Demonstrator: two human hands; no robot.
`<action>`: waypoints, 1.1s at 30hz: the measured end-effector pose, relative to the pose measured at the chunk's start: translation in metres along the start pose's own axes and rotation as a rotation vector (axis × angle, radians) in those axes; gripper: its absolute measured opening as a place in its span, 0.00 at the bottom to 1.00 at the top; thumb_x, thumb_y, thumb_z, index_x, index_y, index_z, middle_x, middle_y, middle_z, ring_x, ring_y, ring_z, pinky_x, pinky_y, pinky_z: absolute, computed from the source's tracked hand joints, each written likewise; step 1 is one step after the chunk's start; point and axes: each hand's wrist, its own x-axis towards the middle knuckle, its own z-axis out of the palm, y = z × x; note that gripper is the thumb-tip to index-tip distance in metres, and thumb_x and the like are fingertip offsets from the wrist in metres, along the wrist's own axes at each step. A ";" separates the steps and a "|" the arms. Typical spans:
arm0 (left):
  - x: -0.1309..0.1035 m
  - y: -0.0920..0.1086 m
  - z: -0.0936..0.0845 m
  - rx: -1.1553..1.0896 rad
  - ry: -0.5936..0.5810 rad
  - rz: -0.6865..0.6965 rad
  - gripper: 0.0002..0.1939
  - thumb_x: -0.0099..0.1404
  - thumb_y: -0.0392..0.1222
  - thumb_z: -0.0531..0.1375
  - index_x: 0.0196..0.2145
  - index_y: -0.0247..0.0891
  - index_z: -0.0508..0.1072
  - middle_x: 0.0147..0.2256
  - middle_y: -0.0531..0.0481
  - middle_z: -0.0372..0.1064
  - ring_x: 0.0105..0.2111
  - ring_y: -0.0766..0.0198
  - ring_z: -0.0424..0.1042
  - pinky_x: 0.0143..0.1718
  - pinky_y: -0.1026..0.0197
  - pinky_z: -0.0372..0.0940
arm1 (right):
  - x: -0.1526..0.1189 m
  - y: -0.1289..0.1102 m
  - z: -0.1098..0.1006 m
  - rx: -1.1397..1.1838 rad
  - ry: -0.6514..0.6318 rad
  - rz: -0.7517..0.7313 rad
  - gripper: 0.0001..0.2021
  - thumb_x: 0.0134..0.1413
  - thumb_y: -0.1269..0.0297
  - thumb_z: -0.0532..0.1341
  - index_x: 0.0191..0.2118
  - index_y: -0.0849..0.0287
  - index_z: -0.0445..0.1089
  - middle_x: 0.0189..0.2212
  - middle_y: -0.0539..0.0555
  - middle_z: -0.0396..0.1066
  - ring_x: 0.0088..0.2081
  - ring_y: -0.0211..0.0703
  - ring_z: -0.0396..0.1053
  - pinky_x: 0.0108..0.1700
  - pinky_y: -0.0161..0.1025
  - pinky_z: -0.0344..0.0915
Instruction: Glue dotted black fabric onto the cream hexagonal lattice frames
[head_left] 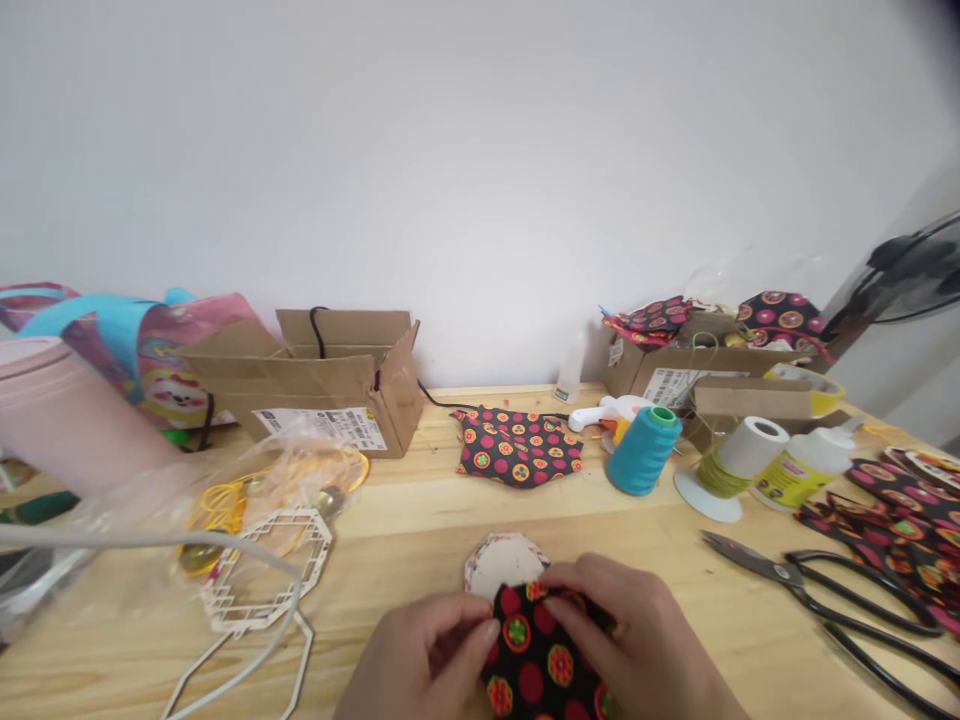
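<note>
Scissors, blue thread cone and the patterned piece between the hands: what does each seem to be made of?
Scissors: likely metal; the blades look dark grey and dull, the handles smooth and black, perhaps coated.
Blue thread cone: smooth, seemingly closely wound thread; its green core is probably plastic.
Patterned piece: matte, seemingly printed cloth, as its edge bunches under the right hand.

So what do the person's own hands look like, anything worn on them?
Both the left hand and the right hand are bare: no gloves, and no ring, bracelet or marking that I can make out. No sleeve shows on either side; the picture's lower edge cuts off the arms, so anything worn higher up can't be told.
</note>
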 end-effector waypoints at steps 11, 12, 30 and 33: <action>0.030 0.008 -0.028 0.242 0.000 0.121 0.11 0.56 0.43 0.54 0.31 0.40 0.75 0.27 0.51 0.74 0.28 0.61 0.69 0.29 0.64 0.60 | 0.035 0.008 0.010 -0.132 -0.078 -0.066 0.13 0.52 0.74 0.53 0.40 0.56 0.69 0.32 0.53 0.70 0.32 0.41 0.69 0.33 0.37 0.67; 0.031 0.008 -0.029 0.227 -0.011 0.119 0.11 0.55 0.42 0.54 0.32 0.41 0.75 0.27 0.52 0.74 0.28 0.61 0.70 0.29 0.64 0.60 | 0.035 0.009 0.011 -0.128 -0.072 -0.070 0.12 0.52 0.74 0.52 0.40 0.56 0.69 0.32 0.53 0.70 0.32 0.41 0.69 0.33 0.37 0.66; 0.041 0.002 -0.032 0.137 -0.019 0.104 0.14 0.54 0.43 0.55 0.36 0.38 0.74 0.29 0.50 0.74 0.28 0.61 0.69 0.30 0.63 0.60 | 0.031 0.015 0.015 -0.146 -0.027 -0.013 0.11 0.52 0.73 0.53 0.40 0.56 0.68 0.31 0.52 0.70 0.32 0.42 0.69 0.32 0.37 0.66; 0.043 0.007 -0.033 0.157 -0.008 0.088 0.12 0.53 0.44 0.55 0.33 0.37 0.74 0.27 0.49 0.73 0.28 0.61 0.68 0.30 0.62 0.60 | 0.031 0.015 0.015 -0.096 0.001 -0.009 0.11 0.52 0.74 0.53 0.39 0.56 0.68 0.31 0.52 0.70 0.32 0.41 0.69 0.33 0.36 0.65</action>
